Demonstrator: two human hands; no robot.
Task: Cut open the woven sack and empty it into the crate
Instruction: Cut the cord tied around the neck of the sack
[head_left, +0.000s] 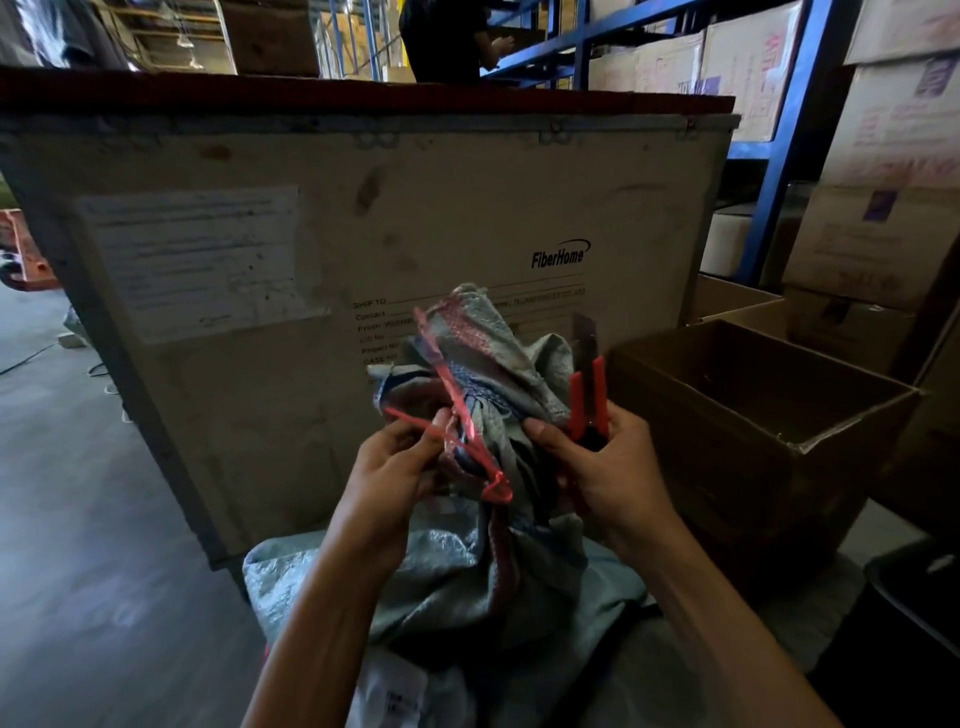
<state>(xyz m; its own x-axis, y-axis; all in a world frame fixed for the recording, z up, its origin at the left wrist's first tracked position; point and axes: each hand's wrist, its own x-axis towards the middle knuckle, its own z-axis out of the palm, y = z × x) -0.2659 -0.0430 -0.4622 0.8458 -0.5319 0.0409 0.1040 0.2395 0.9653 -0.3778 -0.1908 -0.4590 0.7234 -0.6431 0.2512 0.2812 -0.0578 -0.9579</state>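
Observation:
A grey-green woven sack (467, 571) stands in front of me, its bunched neck (483, 364) tied with a red plastic string (457, 431). My left hand (395, 467) pinches the red string at the neck. My right hand (597, 467) grips a red utility knife (587, 395) with its blade pointing up, just right of the neck, and its thumb touches the sack. A large wooden crate (363, 218) printed "FiberHome" stands right behind the sack.
An open brown cardboard box (753, 415) sits to the right, with more cartons (883, 234) and blue shelving (779, 156) behind it. A person (447, 41) stands beyond the crate. Bare concrete floor (78, 493) lies to the left. A black bin (914, 613) is at the lower right.

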